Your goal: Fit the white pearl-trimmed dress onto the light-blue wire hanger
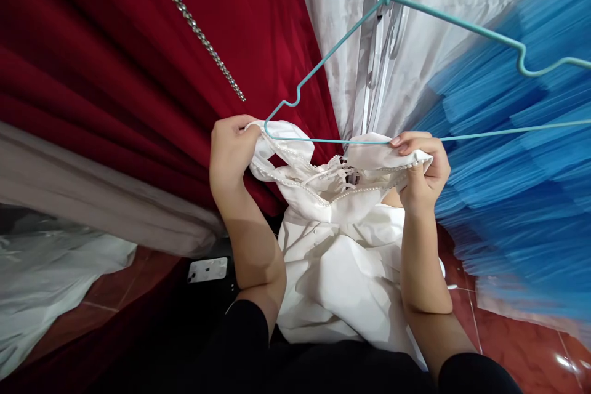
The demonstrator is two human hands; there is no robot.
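A white garment (pixel 339 246) with pearl-trimmed edges hangs down between my arms. My left hand (pixel 229 151) is closed on its left shoulder part, right at the left end of a teal wire hanger (pixel 341 43). My right hand (pixel 421 167) pinches the garment's right shoulder part, just under the hanger's bottom wire. The hanger hangs from above, and its right end reaches out of view.
A dark red dress (pixel 115 61) with a beaded strap (pixel 194 21) hangs at the left, a white one (pixel 355 24) behind the hanger, a blue pleated one (pixel 517 166) at the right. A grey cloth (pixel 92 197), a phone (pixel 207 269) and red floor tiles (pixel 508 332) lie below.
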